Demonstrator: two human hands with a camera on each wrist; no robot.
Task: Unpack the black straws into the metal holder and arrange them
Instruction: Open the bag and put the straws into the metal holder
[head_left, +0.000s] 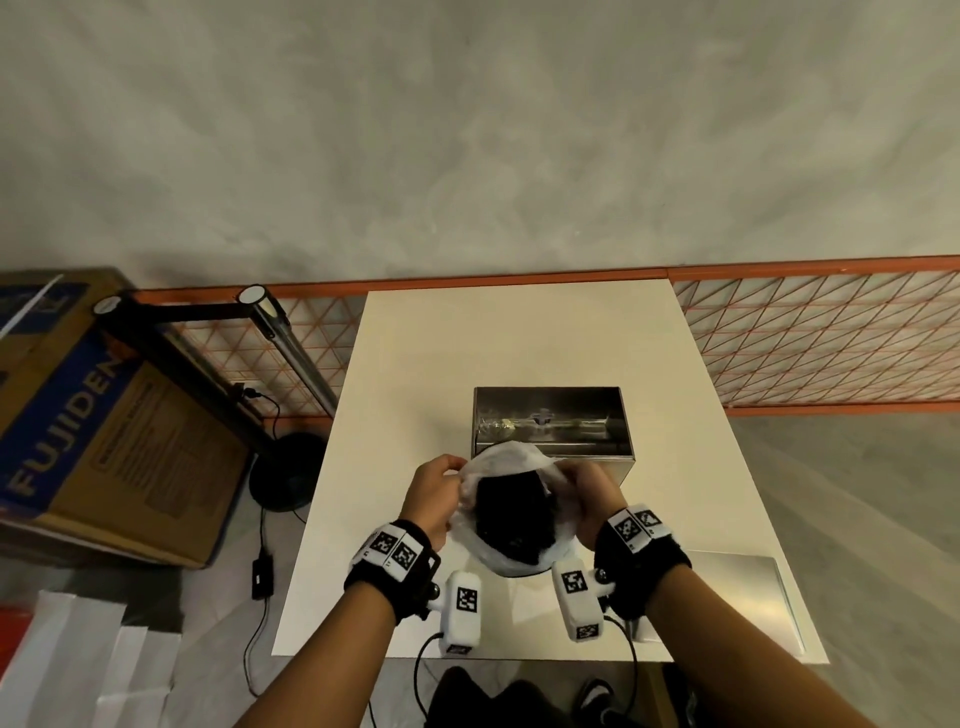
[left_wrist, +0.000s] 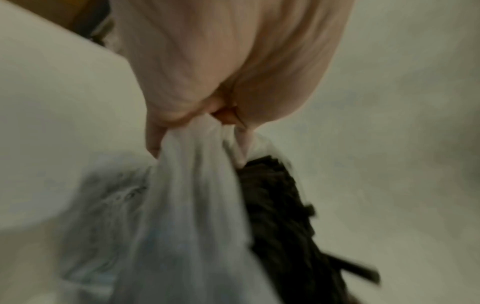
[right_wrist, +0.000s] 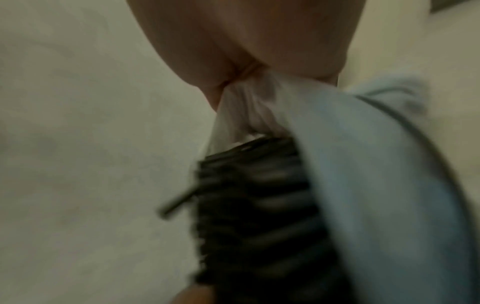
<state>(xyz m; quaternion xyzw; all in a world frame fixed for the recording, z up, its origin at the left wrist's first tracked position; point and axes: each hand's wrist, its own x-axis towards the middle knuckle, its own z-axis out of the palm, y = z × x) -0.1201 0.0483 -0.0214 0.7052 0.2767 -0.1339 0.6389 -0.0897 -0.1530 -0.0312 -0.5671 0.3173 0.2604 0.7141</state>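
Note:
A clear plastic bag (head_left: 506, 460) with a bundle of black straws (head_left: 514, 514) inside is held upright over the white table (head_left: 519, 338). My left hand (head_left: 434, 491) pinches the bag's left edge and my right hand (head_left: 589, 493) pinches its right edge, so the mouth is spread. Just beyond the bag stands the open metal holder (head_left: 550, 423), a shiny rectangular box. In the left wrist view, the left hand (left_wrist: 207, 119) bunches the plastic bag (left_wrist: 182, 205) beside the straws (left_wrist: 280, 216). The right wrist view shows the right hand (right_wrist: 249, 86) gripping the plastic bag (right_wrist: 363, 174) above the straws (right_wrist: 254, 205).
A flat metal lid or tray (head_left: 737, 597) lies on the table's near right corner. A cardboard box (head_left: 93, 415) and a lamp stand (head_left: 288, 475) sit on the floor at the left. An orange mesh fence (head_left: 831, 338) runs behind the table.

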